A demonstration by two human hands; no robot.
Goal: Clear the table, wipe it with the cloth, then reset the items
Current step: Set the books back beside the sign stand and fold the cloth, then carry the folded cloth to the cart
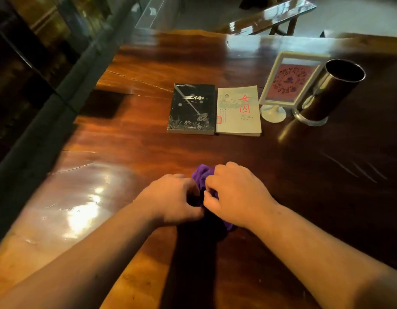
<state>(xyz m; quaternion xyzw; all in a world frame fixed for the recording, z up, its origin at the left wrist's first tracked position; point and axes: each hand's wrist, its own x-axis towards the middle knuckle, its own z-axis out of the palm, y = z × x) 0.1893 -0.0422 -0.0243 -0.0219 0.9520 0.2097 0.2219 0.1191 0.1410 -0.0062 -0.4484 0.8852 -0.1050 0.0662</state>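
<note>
A bunched purple cloth (202, 176) lies on the dark wooden table (117, 166), near its front middle. My left hand (170, 199) and my right hand (235, 192) both grip the cloth, side by side, and cover most of it. Beyond them a black book (193, 109) and a pale book with red characters (238, 110) lie flat next to each other. To their right stands a white picture frame (291, 82) on a round foot, and beside it a shiny metal cylinder cup (326, 94).
A grey ledge and a dark glass wall (37, 103) run along the table's left edge. A wooden bench (266, 16) stands beyond the far edge. Window glare lies on the tabletop at the left front.
</note>
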